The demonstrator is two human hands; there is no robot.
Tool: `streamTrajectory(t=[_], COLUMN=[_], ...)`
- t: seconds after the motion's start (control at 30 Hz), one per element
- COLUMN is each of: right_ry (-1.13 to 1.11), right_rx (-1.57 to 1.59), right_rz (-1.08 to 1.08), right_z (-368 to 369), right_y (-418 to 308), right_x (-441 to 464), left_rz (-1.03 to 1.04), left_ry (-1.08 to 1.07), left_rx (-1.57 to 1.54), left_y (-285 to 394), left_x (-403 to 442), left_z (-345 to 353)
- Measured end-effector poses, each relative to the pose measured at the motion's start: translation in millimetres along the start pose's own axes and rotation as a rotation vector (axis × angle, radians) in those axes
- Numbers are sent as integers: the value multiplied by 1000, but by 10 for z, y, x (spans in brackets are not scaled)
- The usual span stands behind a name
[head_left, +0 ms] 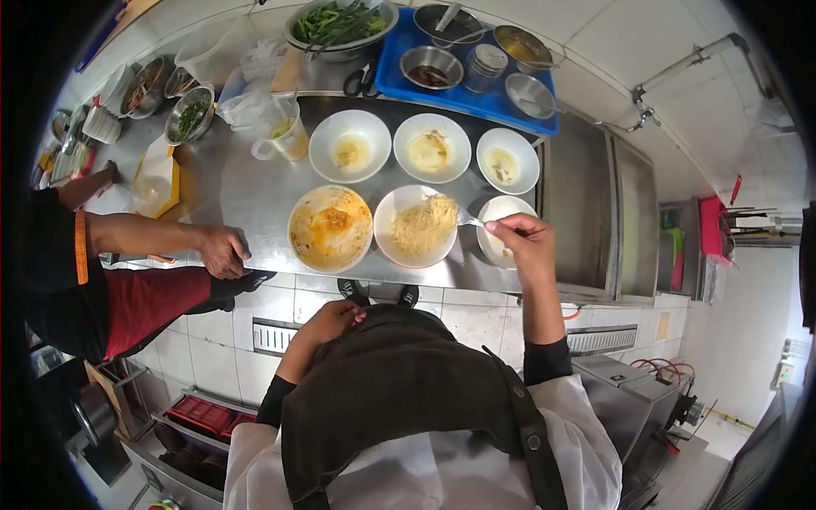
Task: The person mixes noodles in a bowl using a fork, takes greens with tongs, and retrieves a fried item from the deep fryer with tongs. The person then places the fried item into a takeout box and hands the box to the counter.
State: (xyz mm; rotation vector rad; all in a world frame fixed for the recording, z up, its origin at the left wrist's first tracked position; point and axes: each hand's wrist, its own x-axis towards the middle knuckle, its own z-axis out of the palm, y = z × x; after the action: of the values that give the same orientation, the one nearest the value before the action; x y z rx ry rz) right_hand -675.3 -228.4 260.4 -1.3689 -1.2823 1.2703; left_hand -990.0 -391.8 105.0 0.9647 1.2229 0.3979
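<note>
My right hand (524, 234) pinches the handle of what looks like a metal fork (467, 218). Its tip is hidden in a clump of pale, noodle-like food (441, 209) at the right side of a white bowl (384, 197). More of this food lies in that bowl. My left hand (333, 323) rests against the dark apron (382, 382), fingers curled, with nothing visible in it. To the left stands a bowl smeared with orange sauce (295, 242). Another white bowl (495, 206) sits partly behind my right hand.
Behind are several white bowls (319, 140) with yellowish residue and a measuring jug (295, 140). A blue tray (395, 72) holds metal bowls and a jar. Leafy greens (340, 23) fill a large bowl. At left, a co-worker's hand (223, 252) is by the steel counter's (255, 212) edge.
</note>
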Motion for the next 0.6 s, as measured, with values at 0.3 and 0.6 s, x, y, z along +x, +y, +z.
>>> streamTrajectory(t=[0.3,0.6], right_ry=[0,152], right_rx=[-251,-1127], right_rz=[-138,-421], right_z=[-69,211], right_y=[-551,149], right_x=[-74,-146], left_rz=[6,-55], left_ry=[-5,25], left_rx=[-5,20], left_y=[-3,-58], left_x=[15,-79], left_z=[-3,-36])
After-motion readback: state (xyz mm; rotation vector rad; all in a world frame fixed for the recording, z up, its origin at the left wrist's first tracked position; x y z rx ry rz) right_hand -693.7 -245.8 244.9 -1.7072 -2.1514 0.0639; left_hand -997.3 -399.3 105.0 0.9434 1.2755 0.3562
